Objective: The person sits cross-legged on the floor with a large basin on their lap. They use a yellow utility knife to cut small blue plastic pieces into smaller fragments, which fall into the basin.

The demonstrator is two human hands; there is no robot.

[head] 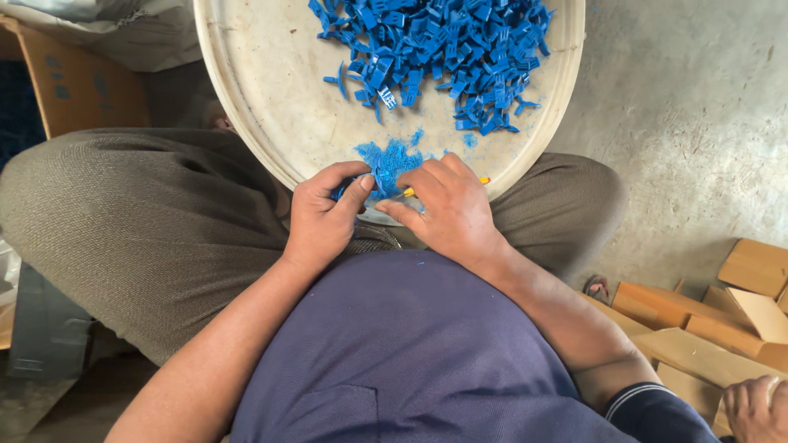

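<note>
Far left, a brown cardboard box stands on the floor beside the seated person's grey-trousered knee. Moving in, the left hand sits at the near rim of the round cream tray, thumb and forefinger pinched tight on a small blue plastic piece; most of that piece is hidden under the fingers, so its long axis and pointing cannot be told. Just right of it, a little heap of blue trimmings lies on the tray, touching both hands' fingertips. Then the right hand, its grip closed around a slim yellow-handled tool; the tool's long axis runs roughly left to right, a yellow end peeking out at each side of the fingers. Further up the tray, a big pile of blue plastic parts lies jumbled in every direction. Far right, flat cardboard pieces lie stacked on the concrete floor, and another person's hand shows at the corner.
</note>
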